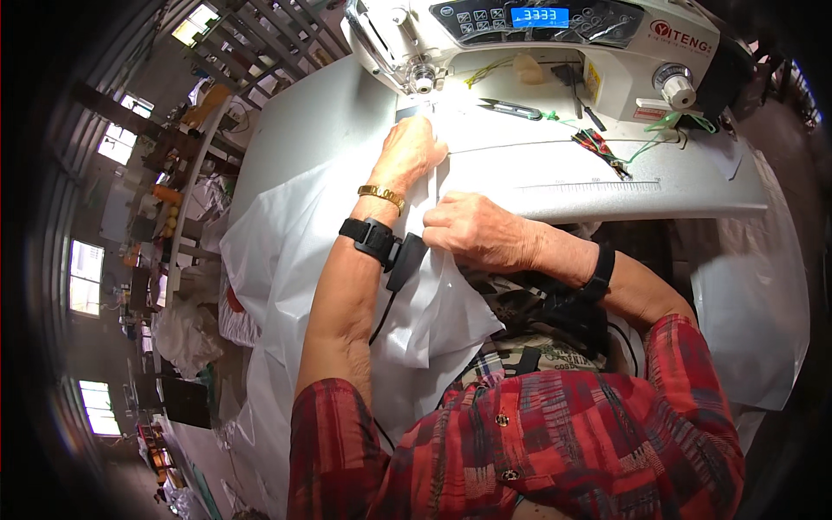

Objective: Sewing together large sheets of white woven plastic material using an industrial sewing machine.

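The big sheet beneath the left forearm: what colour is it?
The sheet is shiny white, seen best in the head view.

White glare [452, 95] below the sewing machine [529, 43], bent, blackened edges.

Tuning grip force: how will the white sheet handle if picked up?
The white sheet is probably floppy, given its loose folds. It looks thin, so likely light for its size. Its sheen suggests it may slip.

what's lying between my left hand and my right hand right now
In the head view, a narrow stretch of white sheet lies between your left hand and right hand, beside the pale machine bed.
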`<state>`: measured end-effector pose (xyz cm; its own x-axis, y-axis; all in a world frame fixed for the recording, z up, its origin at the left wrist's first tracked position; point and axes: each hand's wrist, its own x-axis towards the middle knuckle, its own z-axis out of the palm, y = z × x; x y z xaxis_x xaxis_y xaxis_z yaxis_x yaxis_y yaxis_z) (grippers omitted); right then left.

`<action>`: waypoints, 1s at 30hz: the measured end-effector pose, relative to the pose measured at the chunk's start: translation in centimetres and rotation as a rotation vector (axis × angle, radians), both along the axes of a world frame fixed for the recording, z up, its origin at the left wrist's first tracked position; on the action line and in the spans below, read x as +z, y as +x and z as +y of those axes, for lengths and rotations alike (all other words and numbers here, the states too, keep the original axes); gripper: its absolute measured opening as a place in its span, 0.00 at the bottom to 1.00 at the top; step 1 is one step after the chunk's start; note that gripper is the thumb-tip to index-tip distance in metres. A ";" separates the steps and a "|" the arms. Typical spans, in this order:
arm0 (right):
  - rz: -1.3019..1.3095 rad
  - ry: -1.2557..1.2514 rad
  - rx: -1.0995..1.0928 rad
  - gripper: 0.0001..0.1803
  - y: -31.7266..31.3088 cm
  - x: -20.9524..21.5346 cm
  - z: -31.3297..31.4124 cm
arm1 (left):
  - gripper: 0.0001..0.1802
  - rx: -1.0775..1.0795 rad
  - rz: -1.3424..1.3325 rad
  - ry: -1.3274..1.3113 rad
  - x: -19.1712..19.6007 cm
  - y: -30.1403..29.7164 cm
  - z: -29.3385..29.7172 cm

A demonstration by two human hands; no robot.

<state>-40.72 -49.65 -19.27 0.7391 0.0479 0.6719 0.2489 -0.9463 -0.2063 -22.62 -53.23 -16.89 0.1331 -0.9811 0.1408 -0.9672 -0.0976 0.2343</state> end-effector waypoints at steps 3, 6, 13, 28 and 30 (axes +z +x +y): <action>0.048 -0.038 0.049 0.08 0.1 0.4 0.0 | 0.12 0.009 0.060 0.023 -0.3 0.4 0.3; 0.045 -0.041 0.129 0.11 0.5 0.9 -1.0 | 0.11 0.028 0.170 0.008 -0.7 1.4 0.6; 0.188 0.245 -0.486 0.21 3.0 1.1 -8.7 | 0.05 0.080 1.292 -0.026 -2.9 3.0 1.5; 0.141 0.280 -0.474 0.11 5.5 -1.3 -13.5 | 0.04 0.042 1.333 -0.145 -4.0 1.1 2.0; 0.160 0.260 -0.442 0.10 5.2 -1.4 -14.0 | 0.04 0.076 0.937 -0.165 -4.8 0.6 1.7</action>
